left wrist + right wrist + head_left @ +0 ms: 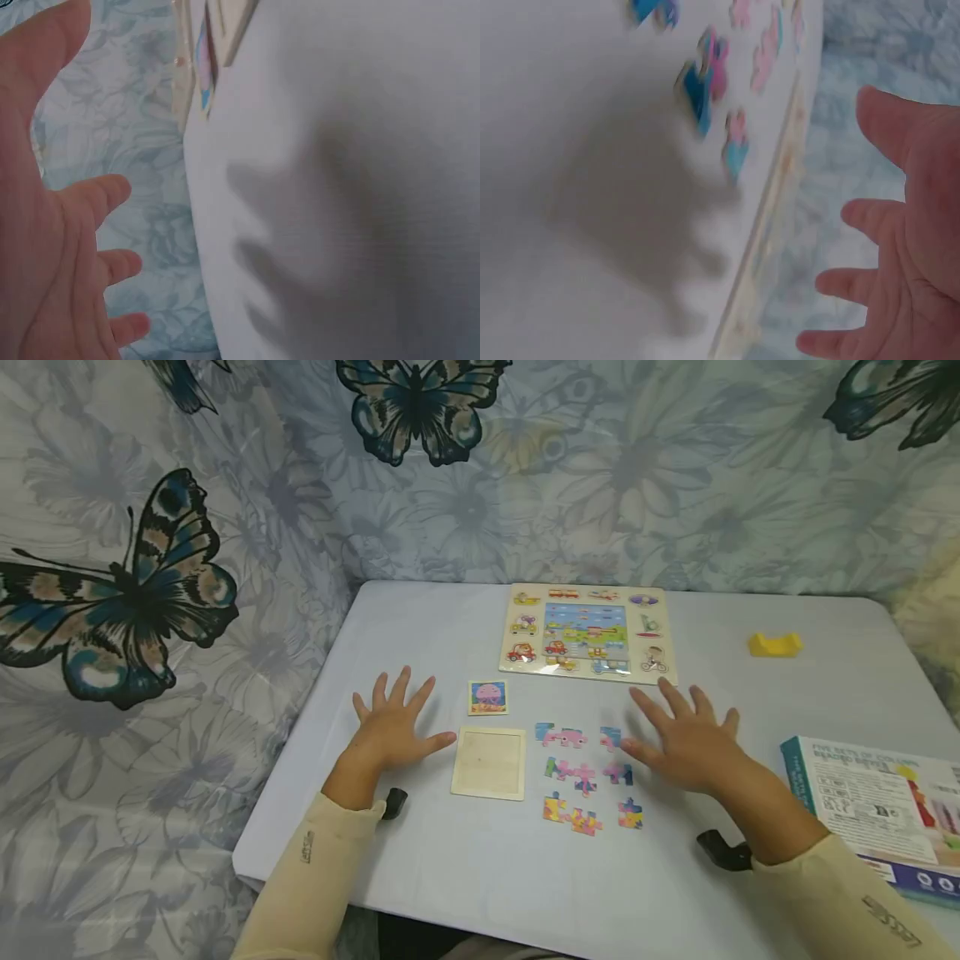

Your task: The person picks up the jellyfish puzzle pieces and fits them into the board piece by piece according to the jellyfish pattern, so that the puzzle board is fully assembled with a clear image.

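My left hand [390, 731] is spread palm down above the table, its thumb by the left edge of a square wooden puzzle tray [489, 763]. Right of that tray lie several loose jigsaw pieces [583, 777] in rough rows, coloured pink, blue and yellow. A small picture card [488, 697] with a pink figure rests just behind the tray. My right hand [690, 739] hovers with fingers spread, its thumb near the blue piece [611, 738] at the upper right. Both wrist views show the left palm [45, 247] and right palm [930, 247] holding nothing, with shadows on the white surface.
A larger vehicle-picture puzzle board [588, 633] lies at the back of the white table [420, 860]. To the right are a yellow block [776, 645] and a printed box [877, 802]. Butterfly-patterned cloth [637, 477] hangs behind and to the left.
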`<state>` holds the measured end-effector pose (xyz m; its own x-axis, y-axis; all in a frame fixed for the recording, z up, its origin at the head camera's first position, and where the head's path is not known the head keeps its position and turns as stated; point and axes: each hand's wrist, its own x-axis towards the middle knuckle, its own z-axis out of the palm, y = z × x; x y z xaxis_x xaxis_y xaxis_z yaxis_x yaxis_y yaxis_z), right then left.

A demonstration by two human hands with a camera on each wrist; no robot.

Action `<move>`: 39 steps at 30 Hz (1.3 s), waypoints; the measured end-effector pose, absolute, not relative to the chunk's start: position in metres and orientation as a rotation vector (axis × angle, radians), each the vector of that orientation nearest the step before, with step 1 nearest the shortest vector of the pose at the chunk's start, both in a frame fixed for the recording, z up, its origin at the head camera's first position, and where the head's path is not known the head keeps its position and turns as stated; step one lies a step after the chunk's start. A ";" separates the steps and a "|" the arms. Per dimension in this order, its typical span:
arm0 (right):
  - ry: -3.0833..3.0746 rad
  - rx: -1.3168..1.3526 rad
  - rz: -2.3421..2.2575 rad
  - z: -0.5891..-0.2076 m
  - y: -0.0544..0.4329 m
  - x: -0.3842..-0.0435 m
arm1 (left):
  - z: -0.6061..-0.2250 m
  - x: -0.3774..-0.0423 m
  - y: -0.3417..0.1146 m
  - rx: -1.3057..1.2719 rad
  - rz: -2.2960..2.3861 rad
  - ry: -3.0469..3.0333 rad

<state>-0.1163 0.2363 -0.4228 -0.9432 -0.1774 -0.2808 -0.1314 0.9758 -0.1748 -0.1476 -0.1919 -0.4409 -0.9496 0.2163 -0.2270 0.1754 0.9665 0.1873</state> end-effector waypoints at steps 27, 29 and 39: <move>2.599 -0.518 -0.669 -0.439 0.110 -0.174 | -0.465 -0.120 -0.182 0.583 0.352 2.703; 2.539 -0.505 -0.768 -0.438 0.102 -0.176 | -0.464 -0.121 -0.180 0.582 0.338 2.709; 2.543 -0.571 -0.775 -0.459 0.039 -0.176 | -0.459 -0.121 -0.177 0.620 0.270 2.703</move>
